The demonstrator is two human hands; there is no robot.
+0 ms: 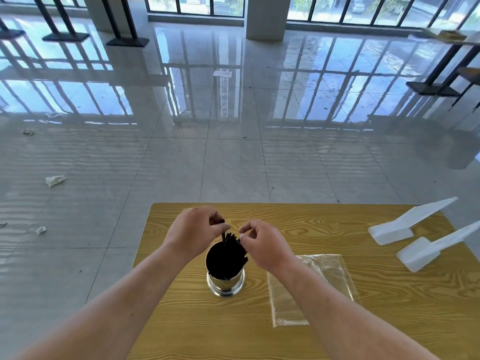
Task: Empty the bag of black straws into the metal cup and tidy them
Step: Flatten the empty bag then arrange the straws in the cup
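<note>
On the middle of the light wood-grain surface [324, 224], inside the shiny cylindrical metal cup [225, 285]: thin black plastic straws [235, 242] in, tidying under way.

Bundled with long axis near upright, tops fanned and leaning toward the cup's right rim, poking above it. One single straw apart from the bundle, roughly vertical, lower end down in the cup, upper end pinched in the grip of the left hand [194, 229]. Just beside the fanned tops, right hand [262, 245], fingers curled, thumb near forefinger; cannot tell whether gripping a straw or nothing. Near the cup's right, flat and apparently emptied, a clear plastic bag [311, 287]. Likely left to do: seating that lone straw, squaring the leaning tops. Farther right, two white plastic pieces [392, 231], wedge-shaped.
</note>
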